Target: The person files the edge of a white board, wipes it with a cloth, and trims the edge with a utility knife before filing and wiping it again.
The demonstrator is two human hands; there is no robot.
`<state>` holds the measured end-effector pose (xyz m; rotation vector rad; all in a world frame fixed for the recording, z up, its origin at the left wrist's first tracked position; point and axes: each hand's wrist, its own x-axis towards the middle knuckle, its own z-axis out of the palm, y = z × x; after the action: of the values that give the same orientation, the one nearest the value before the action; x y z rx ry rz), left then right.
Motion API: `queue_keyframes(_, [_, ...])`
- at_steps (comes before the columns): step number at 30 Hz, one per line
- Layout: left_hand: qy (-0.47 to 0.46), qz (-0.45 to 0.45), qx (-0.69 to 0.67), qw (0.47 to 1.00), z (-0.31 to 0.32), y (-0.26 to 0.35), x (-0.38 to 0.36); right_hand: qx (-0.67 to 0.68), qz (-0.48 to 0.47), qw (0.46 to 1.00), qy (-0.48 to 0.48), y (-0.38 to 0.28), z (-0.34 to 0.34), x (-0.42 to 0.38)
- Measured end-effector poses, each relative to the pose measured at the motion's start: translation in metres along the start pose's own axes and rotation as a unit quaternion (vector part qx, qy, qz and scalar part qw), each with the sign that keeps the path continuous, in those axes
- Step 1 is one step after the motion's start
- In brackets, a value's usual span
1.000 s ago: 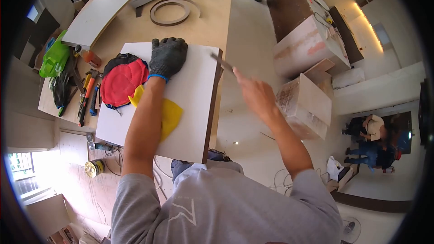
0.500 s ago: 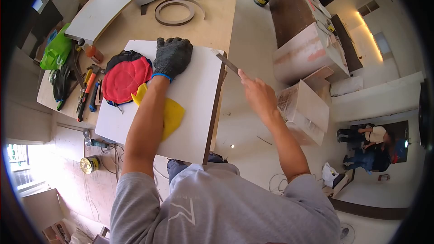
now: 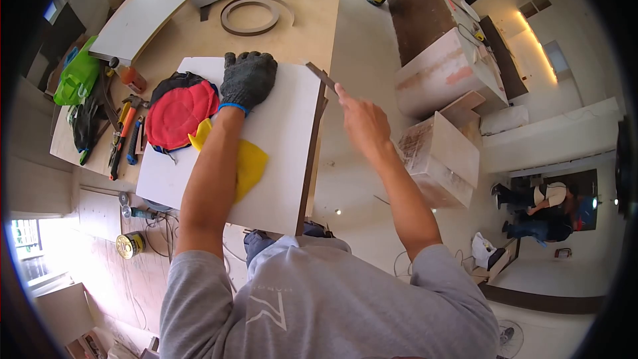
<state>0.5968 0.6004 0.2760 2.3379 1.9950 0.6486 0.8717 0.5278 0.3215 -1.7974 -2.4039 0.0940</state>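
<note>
My left hand (image 3: 248, 81) wears a dark grey knitted glove with a blue cuff. It rests on a white panel (image 3: 282, 159), thumb apart from the fingers. Bare, my right hand (image 3: 365, 123) is closed around a flat file (image 3: 321, 76), whose far end lies at the panel's far right corner. The dark edge band runs along the panel's right side. Beside my left wrist are a red and black round fabric pad (image 3: 181, 114) and a yellow cloth (image 3: 251, 166), the latter partly under my forearm.
On the wooden table (image 3: 306, 33) lie a roll of edge banding (image 3: 226, 20), a curved white panel (image 3: 143, 23), a hammer (image 3: 126, 126), a bottle (image 3: 129, 76) and a green bag (image 3: 78, 76). A grinder (image 3: 141, 212) sits lower left. Two people (image 3: 541, 209) stand far right.
My right hand and the file have moved slightly up and left, closer to the panel's edge. The left hand stays in place on the panel. The whole view has shifted a little.
</note>
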Motion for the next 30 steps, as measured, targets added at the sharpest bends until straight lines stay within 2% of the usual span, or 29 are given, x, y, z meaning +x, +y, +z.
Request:
queue_keyframes(4, [0.045,0.008,-0.009,0.999,0.005,-0.003,-0.002,-0.028,0.017,0.999,-0.040,-0.015,-0.006,-0.015])
queue_keyframes(8, [-0.019,-0.002,0.016,1.000,-0.003,0.002,-0.002,-0.015,0.047,0.999,-0.015,-0.019,-0.002,-0.008])
queue_keyframes(9, [-0.019,-0.001,0.015,1.000,-0.002,0.002,-0.002,-0.008,0.054,0.998,-0.004,-0.020,-0.003,-0.001])
queue_keyframes(12, [0.002,-0.003,0.018,1.000,-0.003,0.000,-0.002,-0.009,0.084,0.995,-0.057,-0.043,-0.020,-0.025])
queue_keyframes(15, [-0.007,-0.004,0.017,1.000,0.002,0.000,-0.002,-0.003,0.081,0.997,-0.007,-0.027,-0.005,-0.009])
queue_keyframes(18, [-0.016,-0.004,0.015,1.000,0.000,-0.001,-0.001,0.001,0.079,0.997,-0.004,-0.029,-0.001,-0.008])
queue_keyframes(21, [-0.002,-0.005,0.019,1.000,-0.002,-0.002,0.001,-0.014,0.079,0.996,-0.047,-0.044,-0.016,-0.027])
queue_keyframes(24, [-0.018,-0.015,0.008,1.000,-0.001,0.003,-0.001,-0.005,0.062,0.998,0.015,-0.028,-0.006,-0.005])
queue_keyframes(27, [-0.023,-0.009,0.012,1.000,-0.004,0.001,0.000,-0.031,0.079,0.996,-0.017,-0.037,-0.012,-0.017])
queue_keyframes(30, [-0.003,-0.012,0.009,1.000,-0.001,-0.002,0.002,0.004,0.097,0.995,-0.026,-0.037,-0.013,-0.028])
